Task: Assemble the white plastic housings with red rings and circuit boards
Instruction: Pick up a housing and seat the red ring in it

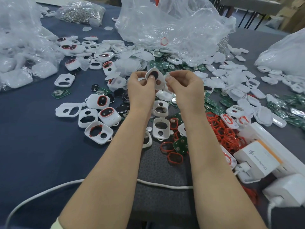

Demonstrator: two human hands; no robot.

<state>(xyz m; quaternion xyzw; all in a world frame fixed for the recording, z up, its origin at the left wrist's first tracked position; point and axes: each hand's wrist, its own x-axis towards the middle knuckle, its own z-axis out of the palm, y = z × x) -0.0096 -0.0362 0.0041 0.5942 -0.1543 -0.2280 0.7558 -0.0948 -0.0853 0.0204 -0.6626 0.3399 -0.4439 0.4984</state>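
- The bench (41, 154) is covered in a dark cloth. Stock is spread in an arc around the person, probably so that every part is within arm's reach.
- Clear plastic bags (165, 22) slump at 10, 12 and 2 o'clock. They look like supply sacks tipped out toward the middle.
- Both forearms reach straight out to 12 o'clock and meet above the centre of the bench, raised off the cloth.
- White housings with red rings already fitted (108, 114) sit at 8 to 9 o'clock of the hands, apart from the raw stock, seemingly set aside as done or part-done.
- A tangle of red rings (226, 134) lies at 4 o'clock, just beside a white power strip (257, 161).
- Green circuit boards (180, 145) lie scattered from 3 to 5 o'clock.
- The left hand (140, 86) grips the work, with its fingers curled behind and its thumb pressing on the dark oval window, likely seating a part.
- The right hand (184, 85) is curled at the piece's right edge. I cannot tell whether it pinches that edge or a small part.
- The held housing (159, 83) is tilted face-up between both hands at centre, presumably for inspection.
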